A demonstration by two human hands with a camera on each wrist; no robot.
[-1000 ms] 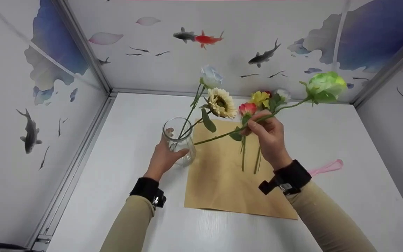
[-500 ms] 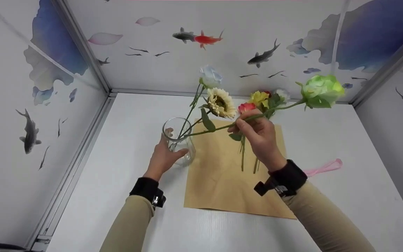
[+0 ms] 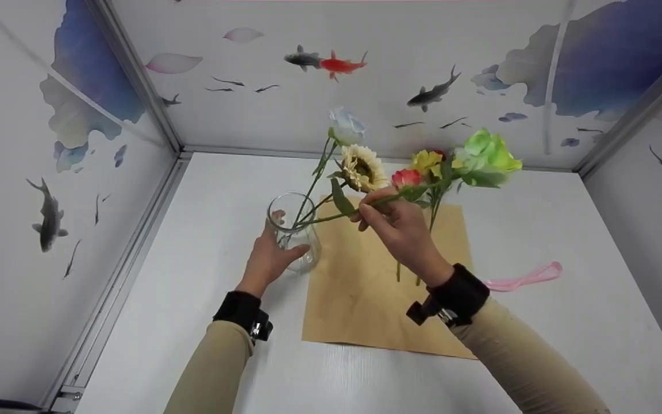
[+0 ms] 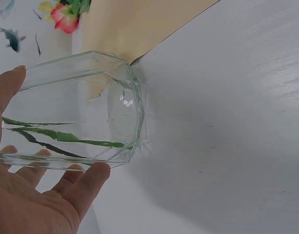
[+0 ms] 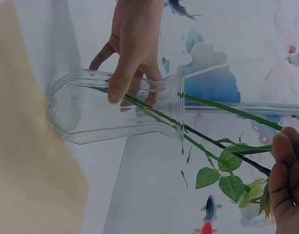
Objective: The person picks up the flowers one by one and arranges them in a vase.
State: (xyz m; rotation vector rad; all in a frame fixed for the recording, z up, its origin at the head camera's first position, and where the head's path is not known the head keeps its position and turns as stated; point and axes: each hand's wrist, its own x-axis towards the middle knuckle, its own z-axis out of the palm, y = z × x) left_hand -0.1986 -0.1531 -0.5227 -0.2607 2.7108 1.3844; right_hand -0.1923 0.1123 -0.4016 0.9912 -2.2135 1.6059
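My left hand [image 3: 268, 259] grips the clear glass vase [image 3: 307, 261] from its left side, thumb toward the front. A pale blue rose [image 3: 346, 126] and a cream sunflower [image 3: 364, 168] stand in it, leaning right. Between the fingers of my right hand [image 3: 403, 233] is the stem of a large green artificial flower [image 3: 489, 158], its bloom up at the right. In the right wrist view, that green stem [image 5: 232, 113] slants through the vase's mouth. The left wrist view shows stems [image 4: 66, 136] inside the glass, one reaching close to the base.
Brown kraft paper [image 3: 354, 305] lies flat right of the vase. Across its far edge lie more flowers, including a red one [image 3: 405, 178] and a yellow one [image 3: 426, 163], partly behind the right hand. A looped pink ribbon [image 3: 526, 278] is on the white table further right.
My right hand has moved left, bringing the green flower's stem end from outside the vase into its mouth. The bloom has shifted left and slightly down. The left hand has stayed put.
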